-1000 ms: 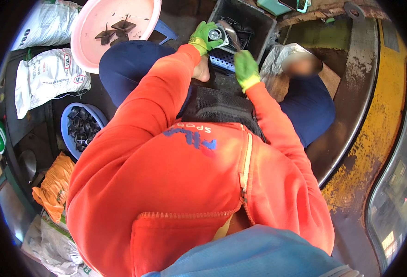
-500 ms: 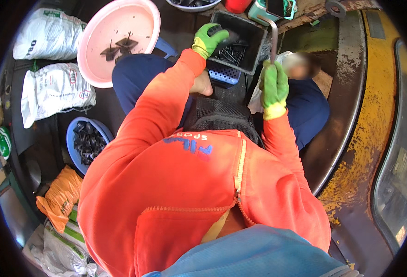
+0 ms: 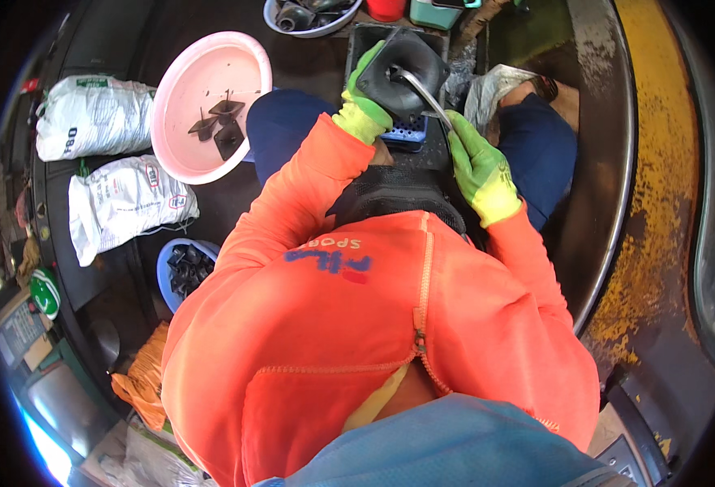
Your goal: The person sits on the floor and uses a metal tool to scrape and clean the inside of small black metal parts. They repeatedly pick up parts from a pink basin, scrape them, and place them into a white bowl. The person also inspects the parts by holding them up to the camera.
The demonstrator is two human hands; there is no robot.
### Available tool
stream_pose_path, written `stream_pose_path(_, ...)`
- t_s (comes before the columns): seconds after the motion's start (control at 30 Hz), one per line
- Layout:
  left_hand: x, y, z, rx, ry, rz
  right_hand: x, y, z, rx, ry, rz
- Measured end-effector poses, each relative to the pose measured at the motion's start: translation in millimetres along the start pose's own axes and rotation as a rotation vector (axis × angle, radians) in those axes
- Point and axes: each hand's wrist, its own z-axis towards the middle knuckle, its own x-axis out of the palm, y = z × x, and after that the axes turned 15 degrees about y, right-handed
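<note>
My left hand [image 3: 363, 104], in a green and yellow glove, grips the left edge of a black square-rimmed, funnel-shaped part [image 3: 422, 61]. The part is tilted so that its hollow faces me. In my right hand [image 3: 476, 162], gloved alike, is a bent metal rod [image 3: 427, 96]. The rod's far end reaches into the hole at the middle of the part; its tip is hidden there. Behind the part stands a dark rectangular bin [image 3: 363, 45], mostly covered by it. A blue perforated basket [image 3: 408, 138] shows just below.
On the left, a pink basin [image 3: 167, 97] holds three dark square pieces with thin stems. White sacks [image 3: 122, 199] lie beside it. Blue bowls [image 3: 167, 276] of black parts stand at left and far [image 3: 313, 31]. A rusty yellow machine edge [image 3: 657, 203] runs along the right.
My left hand has come from over the bin holding the funnel-shaped part in front of it. The rod, upright before, has swung down to the left into the part's hole. The view has shifted.
</note>
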Motion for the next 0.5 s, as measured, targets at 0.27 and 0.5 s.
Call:
stream_pose_path(0.27,-0.1,-5.7,0.0,0.120,-0.004,0.252,-24.5,16.9,-20.0,-0.319,-0.449,0.176)
stream_pose_path(0.5,-4.2,-31.5,1.6,0.093,0.209,0.203,-15.4,0.6,-21.5,-0.080,-0.182,-0.023)
